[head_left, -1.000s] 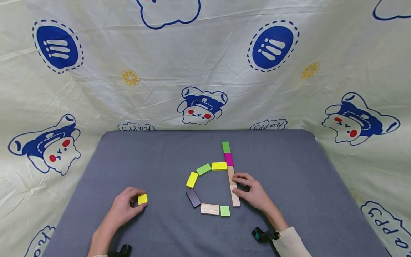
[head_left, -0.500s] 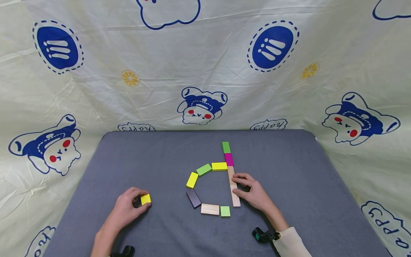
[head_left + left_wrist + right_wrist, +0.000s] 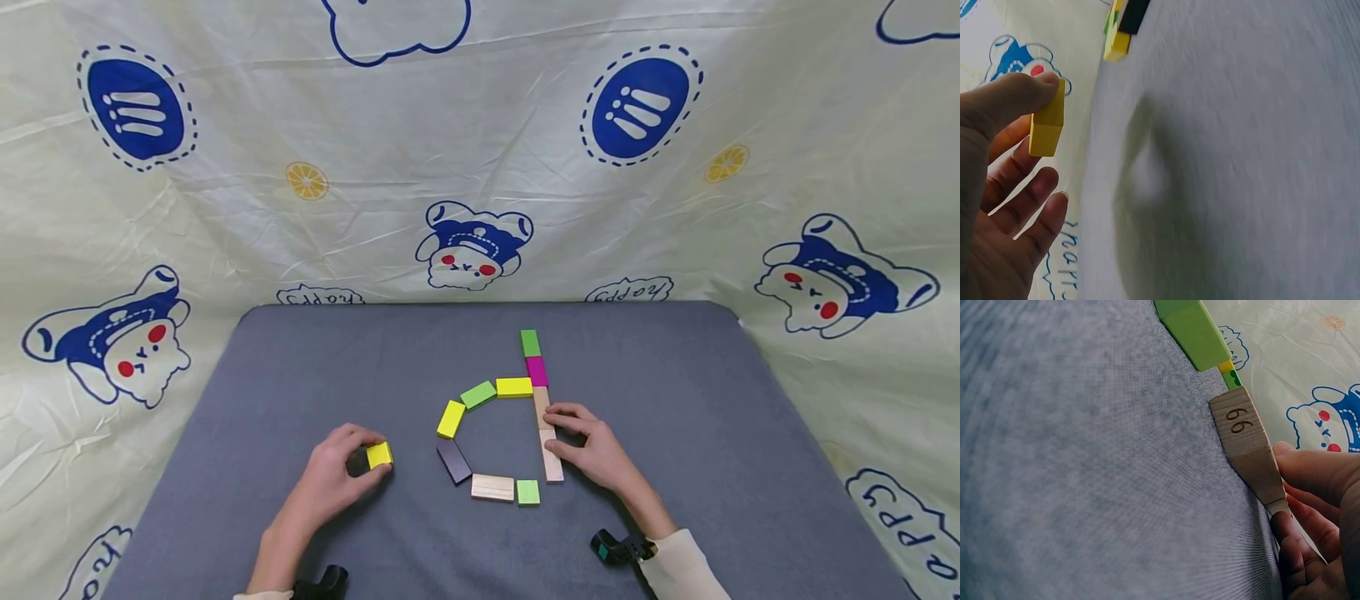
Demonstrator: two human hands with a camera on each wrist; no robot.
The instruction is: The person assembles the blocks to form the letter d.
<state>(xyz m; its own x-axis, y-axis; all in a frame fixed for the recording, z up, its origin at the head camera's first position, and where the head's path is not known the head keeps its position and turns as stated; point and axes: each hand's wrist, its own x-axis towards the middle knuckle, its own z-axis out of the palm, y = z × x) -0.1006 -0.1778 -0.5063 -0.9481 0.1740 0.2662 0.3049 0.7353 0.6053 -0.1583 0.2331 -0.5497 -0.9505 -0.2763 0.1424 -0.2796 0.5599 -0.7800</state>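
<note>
My left hand (image 3: pixel 341 473) pinches a small yellow block (image 3: pixel 378 455) between thumb and fingers, just left of a ring of blocks; the left wrist view shows the yellow block (image 3: pixel 1047 126) held off the cloth. The ring holds a yellow block (image 3: pixel 451 418), a light green block (image 3: pixel 477 394), another yellow block (image 3: pixel 513 387), a dark block (image 3: pixel 453 461), a plain wood block (image 3: pixel 492 487) and a green block (image 3: pixel 528 492). My right hand (image 3: pixel 592 450) grips the wood blocks (image 3: pixel 547 442) of a straight line topped by magenta (image 3: pixel 536 371) and green (image 3: pixel 530 342). One wood block (image 3: pixel 1244 434) reads 66.
All blocks lie on a grey cloth-covered table (image 3: pixel 300 375). A cream sheet printed with blue cartoon bears (image 3: pixel 472 242) hangs behind and at both sides. Wrist-camera straps (image 3: pixel 618 550) show at the bottom edge.
My left hand has carried the small yellow block to the right, toward the ring of blocks. My right hand has stayed on the wood blocks.
</note>
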